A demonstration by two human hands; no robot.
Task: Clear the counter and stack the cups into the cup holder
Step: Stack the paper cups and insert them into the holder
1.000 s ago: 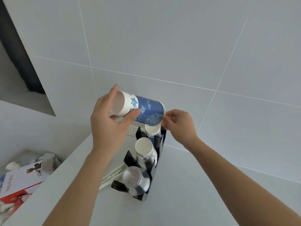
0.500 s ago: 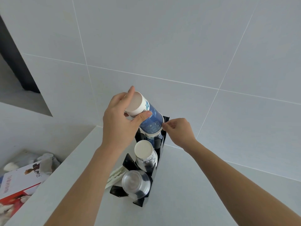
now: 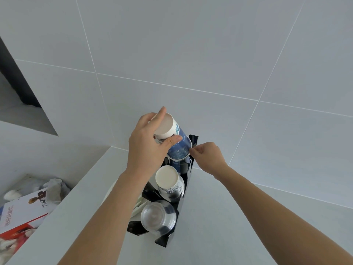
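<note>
While two hands [image 3: 148, 144] [image 3: 207, 156] tilt one blue cup [image 3: 178, 144], three stacks, one holder [image 3: 186, 180]

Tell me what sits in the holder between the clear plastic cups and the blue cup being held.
In the head view, a stack of white paper cups stands upside down in the black holder, between the clear cups and the blue cup.

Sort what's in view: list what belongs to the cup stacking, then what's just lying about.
Job: blue cup stack, left hand, right hand, black cup holder, white cups, clear cups.
Lying about: magazine, crumpled tissue.
</note>
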